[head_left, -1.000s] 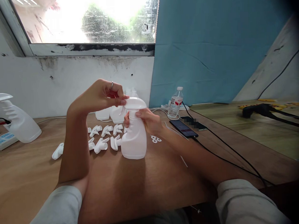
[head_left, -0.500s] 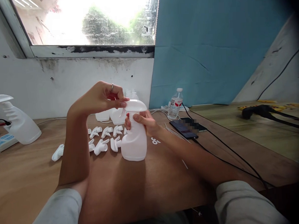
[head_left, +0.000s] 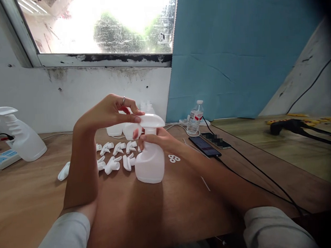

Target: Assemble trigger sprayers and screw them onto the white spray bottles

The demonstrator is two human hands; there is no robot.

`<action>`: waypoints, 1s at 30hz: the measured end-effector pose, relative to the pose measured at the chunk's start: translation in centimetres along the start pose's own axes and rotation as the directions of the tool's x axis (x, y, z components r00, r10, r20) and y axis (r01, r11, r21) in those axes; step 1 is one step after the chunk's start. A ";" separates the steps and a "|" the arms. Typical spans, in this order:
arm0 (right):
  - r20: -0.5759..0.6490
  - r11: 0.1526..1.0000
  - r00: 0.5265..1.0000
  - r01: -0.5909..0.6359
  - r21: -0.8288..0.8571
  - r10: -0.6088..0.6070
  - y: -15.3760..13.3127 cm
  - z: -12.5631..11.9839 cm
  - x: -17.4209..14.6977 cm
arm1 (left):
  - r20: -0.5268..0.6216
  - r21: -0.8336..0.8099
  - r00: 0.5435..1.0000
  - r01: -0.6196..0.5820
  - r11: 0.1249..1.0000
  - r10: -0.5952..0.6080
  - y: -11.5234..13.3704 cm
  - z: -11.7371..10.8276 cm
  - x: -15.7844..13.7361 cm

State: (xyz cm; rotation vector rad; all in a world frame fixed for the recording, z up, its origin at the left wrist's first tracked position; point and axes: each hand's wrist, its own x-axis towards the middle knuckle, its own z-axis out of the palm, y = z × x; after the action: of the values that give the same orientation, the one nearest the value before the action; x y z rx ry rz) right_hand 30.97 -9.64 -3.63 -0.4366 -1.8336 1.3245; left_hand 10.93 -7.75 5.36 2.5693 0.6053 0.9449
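A white spray bottle [head_left: 150,166] stands upright on the brown tabletop in front of me, with its trigger spray head [head_left: 151,121] on top. From above left, my left hand [head_left: 124,110] pinches the rear end of the spray head between thumb and fingers. My right hand [head_left: 152,137] wraps round the bottle's neck from the right, its thumb lying across the front. Just left of the bottle lie several loose white trigger heads [head_left: 112,165] in two rows. Small white washers [head_left: 173,158] rest to the right, beyond my right forearm.
Another spray bottle [head_left: 27,138] leans at the left beside a blue-and-white device [head_left: 5,158]. More white bottles [head_left: 115,129] stand by the wall. At the right are a water bottle [head_left: 194,117], two phones [head_left: 204,146], thin white tubes [head_left: 205,184] and black cables [head_left: 254,182].
My right hand has shifted its grip at the neck, the thumb now lying across it and the fingers lower. My left hand keeps its pinch on the spray head. The view has tilted slightly.
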 end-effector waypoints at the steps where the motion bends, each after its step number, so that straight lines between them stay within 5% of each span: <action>1: -0.007 1.000 1.000 0.018 -0.023 -0.018 -0.1 0.1 0.0 | -0.008 0.006 1.000 -0.004 1.000 0.004 0.0 0.0 0.0; 23: 0.050 0.999 0.999 0.015 0.037 -0.017 0.2 -0.2 0.2 | 0.064 -0.120 0.998 -0.009 0.993 0.016 -0.6 0.4 0.5; 27: 0.040 0.989 0.997 -0.061 -0.133 0.067 -0.8 -0.9 -0.1 | -0.098 -0.032 0.995 0.002 0.999 -0.005 -0.4 -0.5 -0.7; 30: -0.037 0.969 0.998 0.035 -0.243 -0.046 -2.3 -2.1 -0.4 | -0.361 0.103 0.932 0.059 0.993 -0.017 0.2 -2.7 -3.0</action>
State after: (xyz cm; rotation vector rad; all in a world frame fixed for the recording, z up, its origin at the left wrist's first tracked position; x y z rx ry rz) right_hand 33.24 -9.53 -1.50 -0.5484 -1.9661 1.0594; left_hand 7.06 -8.94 5.82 2.4832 0.8242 1.4226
